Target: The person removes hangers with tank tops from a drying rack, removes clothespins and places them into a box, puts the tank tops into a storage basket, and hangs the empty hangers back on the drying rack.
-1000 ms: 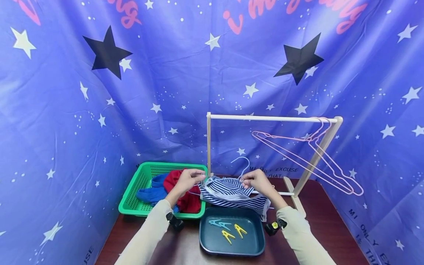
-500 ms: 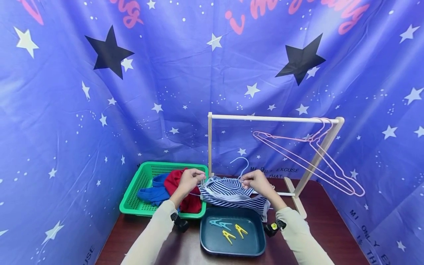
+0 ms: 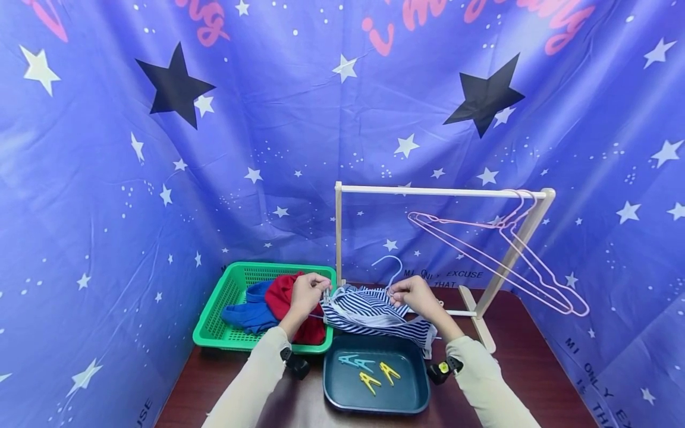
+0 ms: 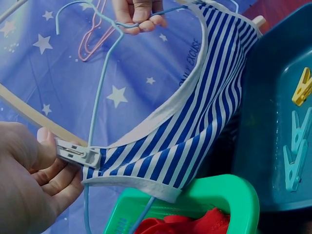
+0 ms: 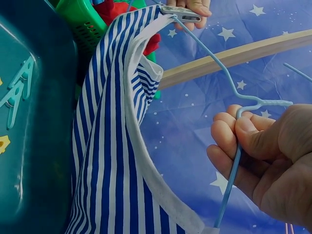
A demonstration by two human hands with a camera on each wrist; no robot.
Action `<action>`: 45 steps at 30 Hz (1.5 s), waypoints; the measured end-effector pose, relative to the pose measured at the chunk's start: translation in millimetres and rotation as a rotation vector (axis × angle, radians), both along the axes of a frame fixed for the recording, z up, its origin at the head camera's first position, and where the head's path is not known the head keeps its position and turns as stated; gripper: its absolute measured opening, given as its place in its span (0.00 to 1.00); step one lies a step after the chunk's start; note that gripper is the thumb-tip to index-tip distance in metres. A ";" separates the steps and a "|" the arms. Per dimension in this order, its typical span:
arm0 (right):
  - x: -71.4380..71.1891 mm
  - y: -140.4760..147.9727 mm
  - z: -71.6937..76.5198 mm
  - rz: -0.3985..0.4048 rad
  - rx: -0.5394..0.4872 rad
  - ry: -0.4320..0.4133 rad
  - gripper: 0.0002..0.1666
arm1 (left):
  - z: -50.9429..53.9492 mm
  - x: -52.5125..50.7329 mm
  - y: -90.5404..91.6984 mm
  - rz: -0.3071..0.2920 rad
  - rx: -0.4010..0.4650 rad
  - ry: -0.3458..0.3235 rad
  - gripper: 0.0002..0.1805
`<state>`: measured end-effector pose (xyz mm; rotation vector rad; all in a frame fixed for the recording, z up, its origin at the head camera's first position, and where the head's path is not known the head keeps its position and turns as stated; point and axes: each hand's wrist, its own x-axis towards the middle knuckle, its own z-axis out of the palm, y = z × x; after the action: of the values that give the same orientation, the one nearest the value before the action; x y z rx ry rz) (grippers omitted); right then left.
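Observation:
A blue-and-white striped garment (image 3: pixel 369 312) with white edging hangs on a light blue wire hanger (image 4: pixel 101 87), whose hook points up. My left hand (image 4: pixel 34 180) pinches a grey-white clothespin (image 4: pixel 78 154), which sits over the garment's strap and the hanger at the left shoulder. With thumb and fingers curled, my right hand (image 5: pixel 265 151) grips the hanger's wire just beside the neck. The far end of the garment is cut off in the right wrist view.
A green basket (image 3: pixel 200 324) with blue and red clothes (image 3: pixel 307 327) stands left. In front, a dark tray (image 3: pixel 374 401) holds blue and yellow clothespins (image 3: pixel 389 373). Behind stands a wooden rack (image 3: pixel 428 190) with pink hangers (image 3: pixel 471 223) at its right end.
My left forearm and wrist have shifted slightly to the right, the hand still at the clothespin. The right hand, hanger and garment look almost unchanged.

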<state>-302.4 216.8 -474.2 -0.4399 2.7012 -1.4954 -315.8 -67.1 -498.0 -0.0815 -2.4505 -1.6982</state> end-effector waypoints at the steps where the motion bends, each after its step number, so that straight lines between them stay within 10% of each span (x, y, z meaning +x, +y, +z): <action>1: 0.1 -0.3 -0.1 -0.001 -0.002 -0.002 0.08 | -0.2 0.3 0.2 0.010 0.001 0.010 0.07; 26: 2.5 -1.8 -3.5 -0.012 -0.015 0.003 0.07 | 11.5 2.4 1.8 0.126 0.131 0.125 0.04; 45: -1.0 1.2 1.2 -0.013 0.010 0.027 0.07 | 11.5 30.9 22.2 -0.229 -0.061 0.155 0.05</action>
<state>-303.4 218.1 -472.9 -0.4464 2.7362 -1.4895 -284.8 -44.9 -486.5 -0.4997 -2.4540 -1.6305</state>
